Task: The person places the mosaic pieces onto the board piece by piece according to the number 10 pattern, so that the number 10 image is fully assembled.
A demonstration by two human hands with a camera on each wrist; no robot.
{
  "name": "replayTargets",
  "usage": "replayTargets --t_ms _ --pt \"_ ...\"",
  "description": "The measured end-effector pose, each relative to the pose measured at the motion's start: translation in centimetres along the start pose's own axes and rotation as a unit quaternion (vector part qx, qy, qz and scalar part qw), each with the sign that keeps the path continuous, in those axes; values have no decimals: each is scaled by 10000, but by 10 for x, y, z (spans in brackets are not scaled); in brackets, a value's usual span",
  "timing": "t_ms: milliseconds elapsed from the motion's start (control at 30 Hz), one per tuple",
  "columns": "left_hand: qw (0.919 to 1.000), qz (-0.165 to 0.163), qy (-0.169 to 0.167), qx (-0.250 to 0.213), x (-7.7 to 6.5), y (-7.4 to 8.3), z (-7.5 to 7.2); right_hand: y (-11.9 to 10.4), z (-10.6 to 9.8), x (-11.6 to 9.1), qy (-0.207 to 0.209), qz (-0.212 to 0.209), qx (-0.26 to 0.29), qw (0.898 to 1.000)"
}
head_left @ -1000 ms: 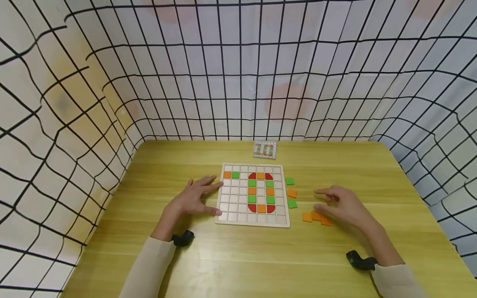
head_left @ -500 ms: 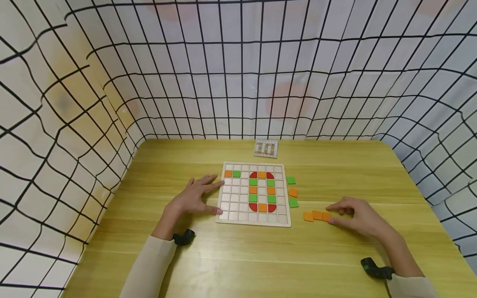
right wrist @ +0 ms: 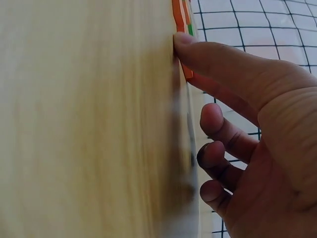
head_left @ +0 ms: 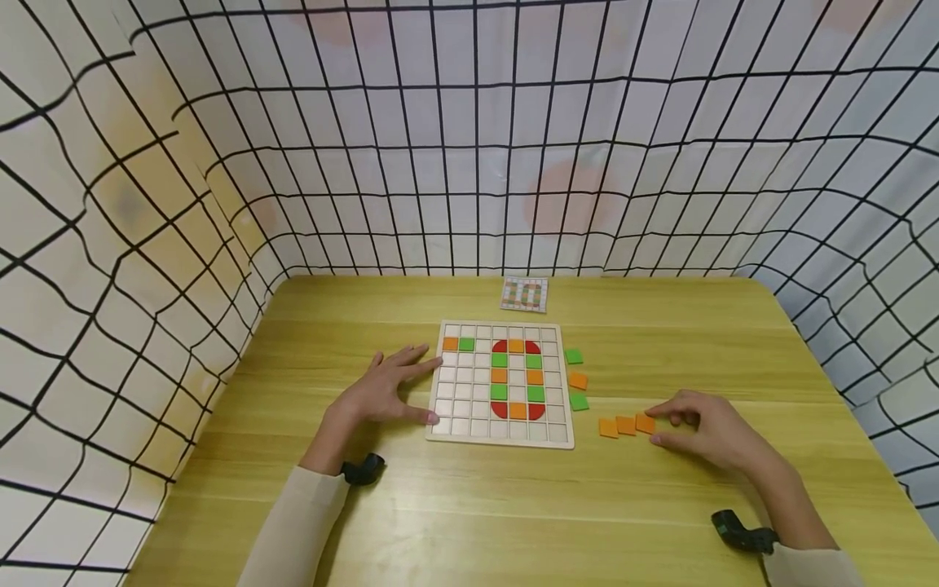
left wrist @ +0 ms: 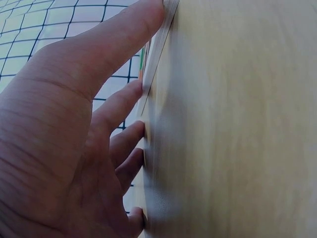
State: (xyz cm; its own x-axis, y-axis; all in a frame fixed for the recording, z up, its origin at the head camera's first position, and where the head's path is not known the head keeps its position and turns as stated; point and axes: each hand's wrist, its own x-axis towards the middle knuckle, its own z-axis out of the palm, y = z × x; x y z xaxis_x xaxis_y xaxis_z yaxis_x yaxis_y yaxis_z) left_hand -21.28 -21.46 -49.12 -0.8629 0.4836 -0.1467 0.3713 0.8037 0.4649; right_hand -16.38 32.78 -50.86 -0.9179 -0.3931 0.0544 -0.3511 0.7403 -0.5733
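A pale gridded board (head_left: 464, 427) lies on the table, bearing red, orange and green pieces in a ring-like shape, plus an orange and a green tile at its upper left. My left hand (head_left: 381, 391) is spread beside it, with thumb and a finger touching its left edge. On the right, my right hand (head_left: 707, 428) pinches the rightmost orange tile (head_left: 645, 423) between thumb and index finger, its other fingers loosely curled. That tile is partly hidden behind the thumb in the right wrist view. Two more orange tiles (head_left: 617, 426) lie in line to its left.
Near the board's right edge lie a green tile (head_left: 574, 356), an orange tile (head_left: 578, 381) and another green tile (head_left: 579, 401). A small pattern card (head_left: 524, 294) lies behind the board. Black netting (head_left: 477, 196) surrounds the wooden table (head_left: 513, 514) at the back and sides.
My right hand has moved right and slightly toward me, off the group of orange tiles to the rightmost one. The orange tiles now lie spread in a row. My left hand stays at the board.
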Motion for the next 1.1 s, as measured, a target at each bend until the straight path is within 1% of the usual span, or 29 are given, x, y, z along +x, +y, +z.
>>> replayTargets --t_ms 167,267,433,600,667,900,967,1100 --pt "10000 13 13 27 0 0 0 -10 -2 1 -131 23 -60 9999" --pt "10000 15 21 87 1 -2 0 -17 -3 2 -140 7 -65 9999" --pt "9999 10 20 126 2 -3 0 -19 -1 7 -126 -24 -146 9998" --pt "10000 4 4 69 1 -2 1 -21 -1 14 -21 103 -288 9995" --pt "10000 -2 7 74 1 -2 1 -23 -1 18 50 102 -330 9994" --pt "9999 -36 52 83 1 -2 1 -34 3 37 281 -174 -430 9985" --pt "9999 -54 38 83 1 -1 1 -39 5 42 337 -211 -380 9985" --pt "9999 -102 4 59 0 1 0 -49 9 56 316 -261 -224 9989"
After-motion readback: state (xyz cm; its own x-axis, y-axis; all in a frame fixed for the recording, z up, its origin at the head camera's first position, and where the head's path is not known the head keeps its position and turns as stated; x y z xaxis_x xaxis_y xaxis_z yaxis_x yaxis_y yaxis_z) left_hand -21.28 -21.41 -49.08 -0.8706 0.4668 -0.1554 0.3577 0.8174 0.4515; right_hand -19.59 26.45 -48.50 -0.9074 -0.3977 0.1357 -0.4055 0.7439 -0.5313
